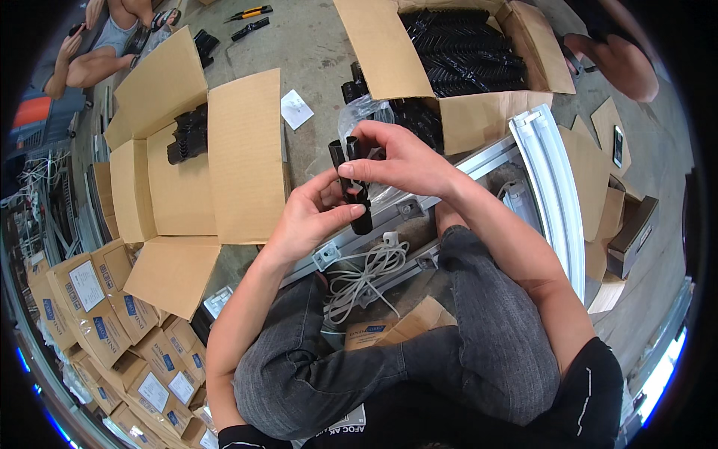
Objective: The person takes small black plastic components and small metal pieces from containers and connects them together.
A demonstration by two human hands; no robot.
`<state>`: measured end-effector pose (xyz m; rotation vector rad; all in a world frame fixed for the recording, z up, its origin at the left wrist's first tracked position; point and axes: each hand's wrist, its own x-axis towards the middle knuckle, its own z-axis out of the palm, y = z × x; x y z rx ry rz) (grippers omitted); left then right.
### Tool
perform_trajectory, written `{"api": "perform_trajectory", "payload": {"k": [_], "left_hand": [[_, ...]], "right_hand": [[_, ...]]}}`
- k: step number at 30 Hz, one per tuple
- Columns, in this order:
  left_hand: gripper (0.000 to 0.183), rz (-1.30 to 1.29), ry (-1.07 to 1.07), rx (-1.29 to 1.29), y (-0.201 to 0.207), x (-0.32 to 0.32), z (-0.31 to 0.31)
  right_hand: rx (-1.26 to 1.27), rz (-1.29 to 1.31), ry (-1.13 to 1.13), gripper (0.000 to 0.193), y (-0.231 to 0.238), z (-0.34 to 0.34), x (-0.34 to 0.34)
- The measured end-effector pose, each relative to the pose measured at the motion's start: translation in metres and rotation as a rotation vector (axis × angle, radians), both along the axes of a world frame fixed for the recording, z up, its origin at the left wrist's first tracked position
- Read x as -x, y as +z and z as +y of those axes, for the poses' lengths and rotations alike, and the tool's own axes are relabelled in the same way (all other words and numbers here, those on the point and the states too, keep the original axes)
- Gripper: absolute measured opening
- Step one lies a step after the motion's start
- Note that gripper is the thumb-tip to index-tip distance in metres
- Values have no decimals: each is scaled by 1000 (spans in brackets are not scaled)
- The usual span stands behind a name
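Note:
Over my lap, both hands are closed on a glossy black plastic part (362, 221) with tube-like upright ends. My left hand (308, 217) grips its lower portion, thumb pressed across the front. Higher up, my right hand (404, 161) holds it with the thumb over the front and the fingers behind. Whether it is one piece or several nested together, I cannot tell. Clear plastic film (363, 112) lies just behind the part. Loose black parts (419, 120) of similar look are piled beyond my right hand.
An open cardboard box (247, 157) on the left holds a few black parts (191, 135). Another box (490, 120) at the back is full of them. White rails (557, 202) and a coiled cable (366, 277) lie close by. Stacked cartons (97, 307) fill the lower left. Other people sit at the top corners.

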<state>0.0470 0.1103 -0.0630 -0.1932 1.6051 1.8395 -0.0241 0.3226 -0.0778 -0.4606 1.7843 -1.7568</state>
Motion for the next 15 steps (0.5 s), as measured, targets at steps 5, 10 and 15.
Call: {"api": "perform_trajectory", "payload": {"k": [5, 10, 15], "left_hand": [[61, -78, 58, 38, 6, 5, 3], [61, 74, 62, 19, -2, -1, 4], [64, 69, 43, 16, -4, 0, 3]], "right_hand": [[21, -53, -14, 24, -1, 4, -2], [-15, -38, -20, 25, -12, 0, -1], [-24, -67, -8, 25, -17, 1, 0]]}}
